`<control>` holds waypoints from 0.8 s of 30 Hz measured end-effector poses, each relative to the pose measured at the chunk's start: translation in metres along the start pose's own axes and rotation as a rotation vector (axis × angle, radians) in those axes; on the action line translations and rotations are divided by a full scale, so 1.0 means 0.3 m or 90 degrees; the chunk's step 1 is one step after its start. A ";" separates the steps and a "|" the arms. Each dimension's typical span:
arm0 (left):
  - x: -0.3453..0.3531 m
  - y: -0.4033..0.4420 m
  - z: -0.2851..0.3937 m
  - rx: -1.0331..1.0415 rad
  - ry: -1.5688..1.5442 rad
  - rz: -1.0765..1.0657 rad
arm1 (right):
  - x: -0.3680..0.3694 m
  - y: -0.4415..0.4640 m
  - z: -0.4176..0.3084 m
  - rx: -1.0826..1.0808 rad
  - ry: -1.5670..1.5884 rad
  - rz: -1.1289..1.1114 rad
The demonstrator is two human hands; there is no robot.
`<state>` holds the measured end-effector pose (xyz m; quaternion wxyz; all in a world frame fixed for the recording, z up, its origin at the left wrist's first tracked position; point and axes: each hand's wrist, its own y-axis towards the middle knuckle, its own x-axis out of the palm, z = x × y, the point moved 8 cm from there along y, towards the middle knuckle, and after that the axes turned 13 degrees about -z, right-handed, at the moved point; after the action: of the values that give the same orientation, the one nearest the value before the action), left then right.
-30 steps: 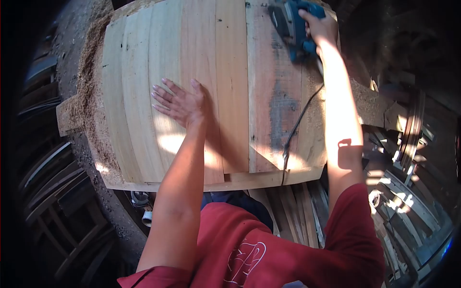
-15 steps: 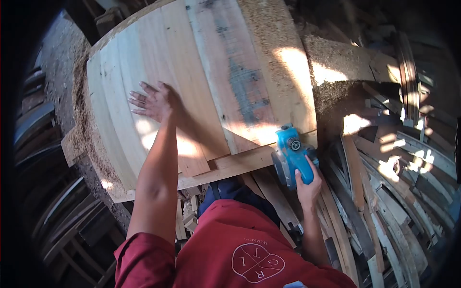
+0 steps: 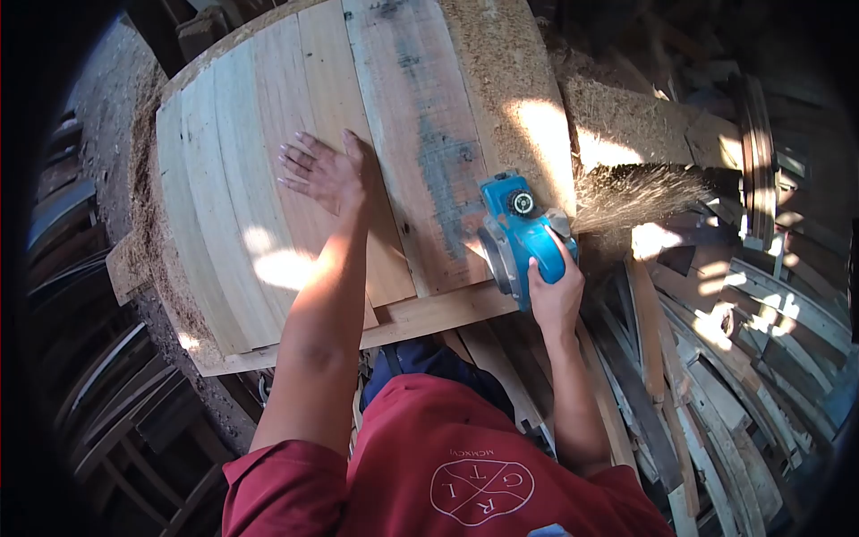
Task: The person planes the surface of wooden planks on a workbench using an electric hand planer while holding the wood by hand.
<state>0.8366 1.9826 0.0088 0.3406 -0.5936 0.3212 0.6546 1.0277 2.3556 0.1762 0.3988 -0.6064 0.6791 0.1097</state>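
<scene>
A blue electric hand planer (image 3: pixel 537 251) rests on the near right part of the boards, its round black knob toward the far end. My right hand (image 3: pixel 559 291) is wrapped around its rear handle. Wood shavings (image 3: pixel 640 192) spray out from the planer's right side. My left hand (image 3: pixel 329 172) lies with fingers spread over the pale boards (image 3: pixel 242 179) on the left. Between the hands runs a pinkish board (image 3: pixel 429 179) with dark blue-grey stains. The planer hides part of that board's right side and near end.
A strip of wood (image 3: pixel 438 313) runs along the near edge of the boards. Sawdust (image 3: pixel 497 54) covers the far right of the work surface and its left edge. Many offcuts and planks (image 3: pixel 716 394) are piled on the right. More curved pieces (image 3: pixel 107 385) stand at the left.
The planer has moved forward and slightly left onto the boards, and shavings now fly to the right. My left hand has shifted right across the boards.
</scene>
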 end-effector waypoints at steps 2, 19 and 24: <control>-0.003 -0.003 -0.001 -0.002 0.010 -0.004 | 0.008 0.081 -0.032 0.011 -0.020 0.005; -0.067 -0.017 0.020 0.001 0.013 -0.083 | 0.116 0.858 -0.434 -0.160 0.041 -0.028; -0.068 -0.020 0.025 0.019 0.012 -0.089 | 0.147 1.075 -0.558 -0.148 0.086 -0.042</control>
<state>0.8388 1.9908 0.0297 0.3915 -0.6157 0.2921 0.6184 0.6678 2.2949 0.1486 0.2825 -0.6768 0.6665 0.1335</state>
